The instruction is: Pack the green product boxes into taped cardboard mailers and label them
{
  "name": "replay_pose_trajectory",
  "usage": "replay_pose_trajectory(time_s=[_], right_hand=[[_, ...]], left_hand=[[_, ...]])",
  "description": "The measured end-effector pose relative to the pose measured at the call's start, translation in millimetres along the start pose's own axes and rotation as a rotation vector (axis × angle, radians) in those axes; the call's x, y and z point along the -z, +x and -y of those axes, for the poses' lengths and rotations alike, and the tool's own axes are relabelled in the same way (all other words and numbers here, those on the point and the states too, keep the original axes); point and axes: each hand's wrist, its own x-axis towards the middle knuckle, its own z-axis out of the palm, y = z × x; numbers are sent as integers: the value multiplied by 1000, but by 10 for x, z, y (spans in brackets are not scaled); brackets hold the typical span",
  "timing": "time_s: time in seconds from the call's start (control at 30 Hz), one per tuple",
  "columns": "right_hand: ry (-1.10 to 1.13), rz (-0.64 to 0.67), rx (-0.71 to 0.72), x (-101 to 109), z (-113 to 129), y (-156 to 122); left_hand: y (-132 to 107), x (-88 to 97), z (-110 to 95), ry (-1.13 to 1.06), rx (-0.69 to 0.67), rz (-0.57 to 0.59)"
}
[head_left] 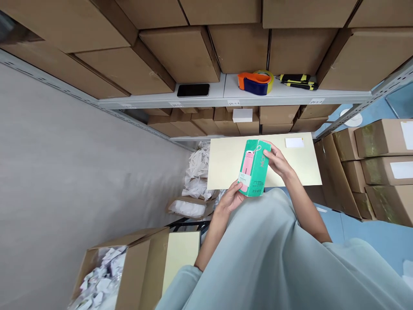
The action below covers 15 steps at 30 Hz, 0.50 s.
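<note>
- Fingers of left hand grip green box low; right hand grips its upper right edge.
- Box closed, tilted, held over pale surface.
- Open carton, lower left: white scraps inside.
- Shelf: black phone, tape dispenser, cardboard boxes.
- Gray wall left, blue floor right.

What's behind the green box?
Behind the green box, the pale table shows to its left and right; whatever lies on the stretch it covers can't be seen.
</note>
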Motion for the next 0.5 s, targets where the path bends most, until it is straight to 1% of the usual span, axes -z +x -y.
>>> replay_pose_trajectory(time_s=[0.1, 0.27, 0.37, 0.43, 0.5], right_hand=[[-56, -88, 42, -22, -25, 26], [-179, -176, 72, 6, -90, 62], [-206, -182, 74, -14, -126, 64], [-219, -162, 75, -36, -128, 53], [-228, -140, 63, -49, -108, 35]], left_hand=[[-2, 21, -20, 71, -17, -43], [39, 36, -42, 259, -139, -86], [64, 23, 11, 316, -210, -146], [55, 19, 52, 314, -230, -180], [22, 29, 77, 290, -234, -184]])
